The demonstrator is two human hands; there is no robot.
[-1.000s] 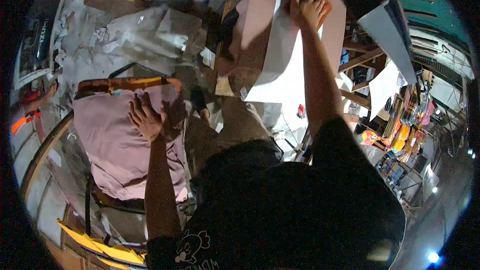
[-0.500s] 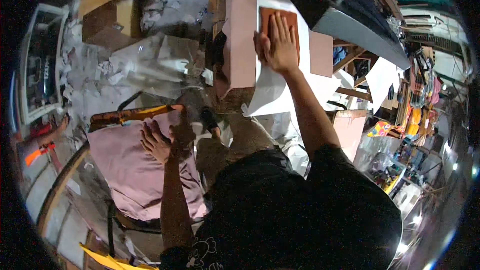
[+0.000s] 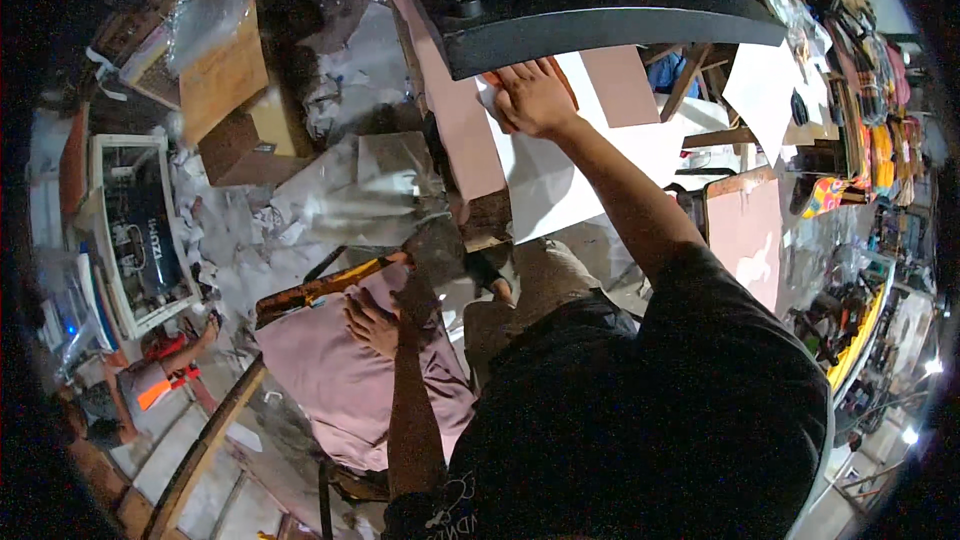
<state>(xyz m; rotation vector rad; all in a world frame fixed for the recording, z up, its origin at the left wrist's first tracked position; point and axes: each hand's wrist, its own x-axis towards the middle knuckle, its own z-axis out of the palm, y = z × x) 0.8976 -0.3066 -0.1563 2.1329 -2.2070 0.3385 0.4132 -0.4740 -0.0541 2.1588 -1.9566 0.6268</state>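
Observation:
My right hand (image 3: 537, 102) lies on a reddish-brown flat piece (image 3: 562, 83), palm down, over a white sheet (image 3: 555, 185). Its fingertips press on the piece, and the thumb is at the left side. A dark panel (image 3: 610, 30) with a curved grey edge hides the piece's far part. Lower left, my left hand (image 3: 372, 327) rests with spread fingers on a dusty-pink sheet pile (image 3: 330, 380), which droops in folds over a low stand. Nothing is held in it.
Pink sheets (image 3: 462, 145) lie under the white one on the worktable. More pink sheets (image 3: 742, 240) stand at the right. An open cardboard box (image 3: 245, 155) and crumpled scraps are on the floor. Another person's arm (image 3: 195, 340) shows at far left.
The view has turned, shifting the lower scene rightward. The dark panel now covers the far part of the brown piece. My right hand's fingers look more bent; my left stays on the pink sheets.

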